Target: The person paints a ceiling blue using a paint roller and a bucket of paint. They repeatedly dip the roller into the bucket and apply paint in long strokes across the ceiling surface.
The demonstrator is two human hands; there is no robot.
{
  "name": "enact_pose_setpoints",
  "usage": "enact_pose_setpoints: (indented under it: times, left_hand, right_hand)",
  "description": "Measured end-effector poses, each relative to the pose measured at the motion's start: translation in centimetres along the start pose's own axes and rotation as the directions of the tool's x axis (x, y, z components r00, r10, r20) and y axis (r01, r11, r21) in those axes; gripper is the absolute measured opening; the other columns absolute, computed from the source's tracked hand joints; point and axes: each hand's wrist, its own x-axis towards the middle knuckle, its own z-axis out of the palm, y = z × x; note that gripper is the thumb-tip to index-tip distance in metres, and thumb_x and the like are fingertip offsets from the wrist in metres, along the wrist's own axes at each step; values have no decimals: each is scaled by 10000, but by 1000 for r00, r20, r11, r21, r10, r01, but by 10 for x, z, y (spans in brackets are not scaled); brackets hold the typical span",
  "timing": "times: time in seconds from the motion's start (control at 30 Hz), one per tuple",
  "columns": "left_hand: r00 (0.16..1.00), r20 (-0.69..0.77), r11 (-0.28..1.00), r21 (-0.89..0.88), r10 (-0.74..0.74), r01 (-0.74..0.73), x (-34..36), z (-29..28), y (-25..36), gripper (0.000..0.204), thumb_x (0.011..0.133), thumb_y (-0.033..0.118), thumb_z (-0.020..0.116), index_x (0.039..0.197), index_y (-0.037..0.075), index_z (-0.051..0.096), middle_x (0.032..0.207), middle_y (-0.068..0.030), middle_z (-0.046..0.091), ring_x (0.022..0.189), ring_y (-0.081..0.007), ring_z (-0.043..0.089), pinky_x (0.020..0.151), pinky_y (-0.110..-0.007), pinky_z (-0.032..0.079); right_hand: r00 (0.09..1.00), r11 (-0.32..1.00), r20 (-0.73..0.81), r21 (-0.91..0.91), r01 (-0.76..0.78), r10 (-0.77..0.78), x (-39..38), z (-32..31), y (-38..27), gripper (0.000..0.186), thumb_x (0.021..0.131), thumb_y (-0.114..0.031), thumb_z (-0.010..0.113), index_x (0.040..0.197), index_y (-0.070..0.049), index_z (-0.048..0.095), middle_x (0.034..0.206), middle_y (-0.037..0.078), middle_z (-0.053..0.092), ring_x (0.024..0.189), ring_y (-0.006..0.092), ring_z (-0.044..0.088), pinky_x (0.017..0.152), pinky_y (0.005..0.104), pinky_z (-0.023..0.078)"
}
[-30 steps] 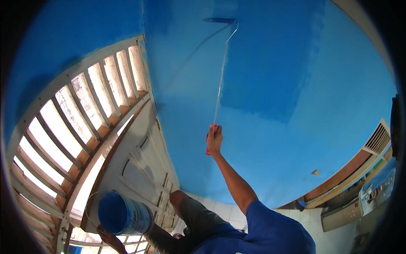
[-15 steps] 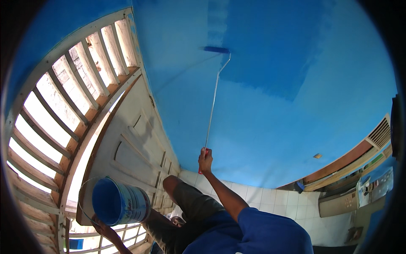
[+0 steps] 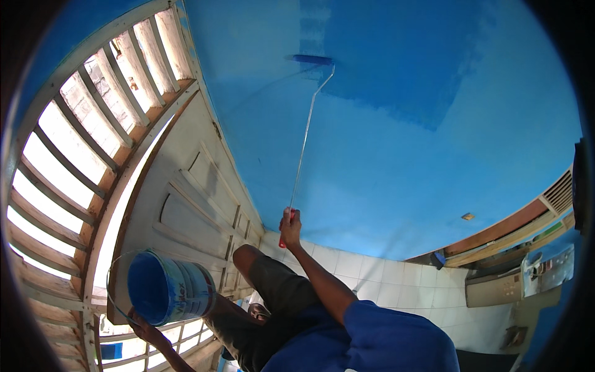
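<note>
In the head view, my right hand [image 3: 291,224] grips the red handle [image 3: 284,239] of a long-rod paint roller [image 3: 310,59], whose blue sleeve rests against the blue wall [image 3: 384,173] at the left of a darker blue patch. At lower left, my left hand [image 3: 141,325] is closed on the wire handle of a bucket [image 3: 195,288] with blue paint on its inside. The bucket is tipped toward the view, beside my leg.
A white panelled door [image 3: 186,204] and a slatted window frame [image 3: 99,173] fill the left. A white tiled floor [image 3: 396,294] lies below the wall. At right are a wooden ledge with a vent [image 3: 556,189] and boxes [image 3: 496,288].
My right hand and the roller have come down and leftward from their earlier place; in the last half second they rose slightly. The bucket has shifted a little to the left.
</note>
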Motion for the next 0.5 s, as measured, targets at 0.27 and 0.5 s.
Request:
enact_pose_setpoints:
  times: [0.27, 0.5]
  left_hand:
    - [995, 54, 995, -56, 85, -82, -9, 0, 10, 382, 891, 315, 407, 1062, -1, 534, 1010, -106, 543, 927, -214, 521, 828, -332, 402]
    - [997, 39, 998, 4, 68, -68, -8, 0, 12, 369, 890, 303, 414, 1072, 6, 534, 1011, -105, 544, 914, -209, 522, 818, -328, 408]
  right_hand:
    - [996, 994, -8, -72, -88, 87, -21, -8, 64, 339, 918, -324, 461, 957, 13, 464, 618, 105, 542, 538, 192, 540, 512, 333, 421]
    - [1000, 996, -21, -91, 9, -11, -19, -4, 42, 372, 913, -378, 459, 922, -6, 448, 570, 66, 495, 488, 146, 495, 469, 299, 409]
